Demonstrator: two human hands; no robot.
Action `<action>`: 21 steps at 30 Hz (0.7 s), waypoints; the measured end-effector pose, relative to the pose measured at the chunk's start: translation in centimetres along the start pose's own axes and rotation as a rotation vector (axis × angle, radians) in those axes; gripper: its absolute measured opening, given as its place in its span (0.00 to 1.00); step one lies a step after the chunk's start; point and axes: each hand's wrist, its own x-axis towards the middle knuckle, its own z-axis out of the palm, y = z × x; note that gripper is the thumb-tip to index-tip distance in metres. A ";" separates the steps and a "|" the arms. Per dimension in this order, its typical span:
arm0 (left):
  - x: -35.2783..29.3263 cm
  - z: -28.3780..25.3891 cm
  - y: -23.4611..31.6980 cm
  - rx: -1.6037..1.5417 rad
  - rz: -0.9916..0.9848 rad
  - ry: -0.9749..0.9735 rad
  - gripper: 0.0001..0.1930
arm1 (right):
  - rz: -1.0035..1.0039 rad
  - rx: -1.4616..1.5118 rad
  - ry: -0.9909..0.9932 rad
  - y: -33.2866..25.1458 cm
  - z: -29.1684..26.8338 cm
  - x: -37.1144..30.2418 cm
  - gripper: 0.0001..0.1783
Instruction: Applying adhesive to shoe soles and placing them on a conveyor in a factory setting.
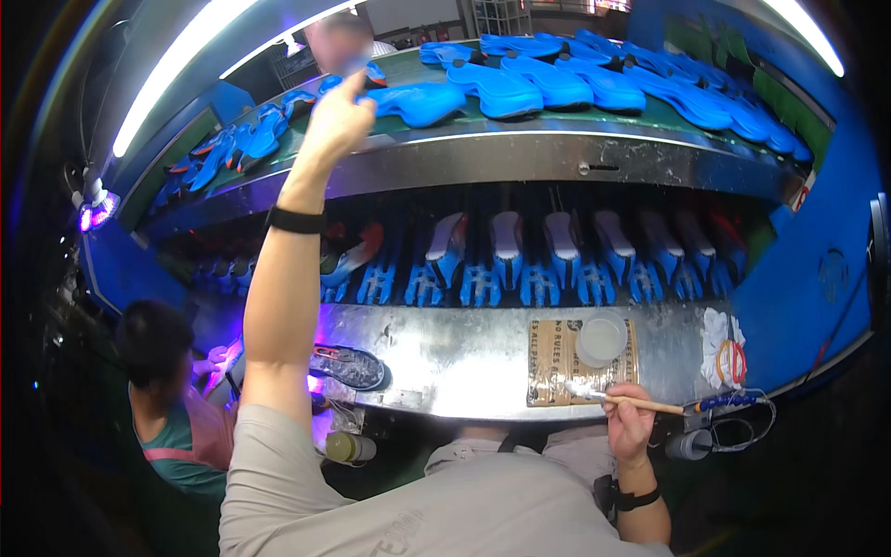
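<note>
Right hand (630,425) grasping one brush (657,406), bench (455,362) front edge; one tub (601,340) on one cardboard (548,367). Left hand (340,121) over upper shelf (501,160), fingers: can't tell.

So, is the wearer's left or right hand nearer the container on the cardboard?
Right: the right hand, gripping a brush, is in front of the container; the left hand is far off, by blue soles.

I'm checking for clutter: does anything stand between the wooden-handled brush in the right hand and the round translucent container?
Nothing visible does: between the tip of the wooden-handled brush in the right hand and the round translucent container, only the flat brown cardboard sheet shows.
</note>
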 end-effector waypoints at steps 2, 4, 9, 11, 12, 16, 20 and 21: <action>0.4 0.9 0.7 -0.038 0.074 -0.248 0.28 | 0.027 -0.012 0.031 0.3 -0.1 0.1 0.13; 1.3 2.0 1.5 0.017 0.078 -0.343 0.28 | 0.023 -0.005 0.016 0.5 -0.1 0.4 0.13; 5.3 3.3 2.4 0.019 0.317 -0.398 0.27 | 0.053 -0.043 0.075 1.7 -0.4 0.9 0.12; 7.5 3.2 1.4 -0.250 0.033 -0.505 0.26 | 0.050 -0.037 0.048 2.3 -1.0 1.0 0.12; 8.9 3.1 0.6 -0.019 0.118 -0.367 0.27 | 0.052 -0.023 0.071 2.7 -1.3 1.1 0.12; 13.0 5.1 -3.9 0.660 0.191 -0.146 0.23 | 0.079 -0.042 0.106 4.1 -2.7 1.0 0.12; 15.0 7.5 -7.8 0.866 0.273 -0.244 0.15 | 0.096 -0.048 0.128 4.9 -3.5 0.8 0.12; 15.1 8.0 -8.3 0.872 0.292 -0.225 0.14 | 0.110 -0.060 0.132 5.0 -3.5 0.8 0.12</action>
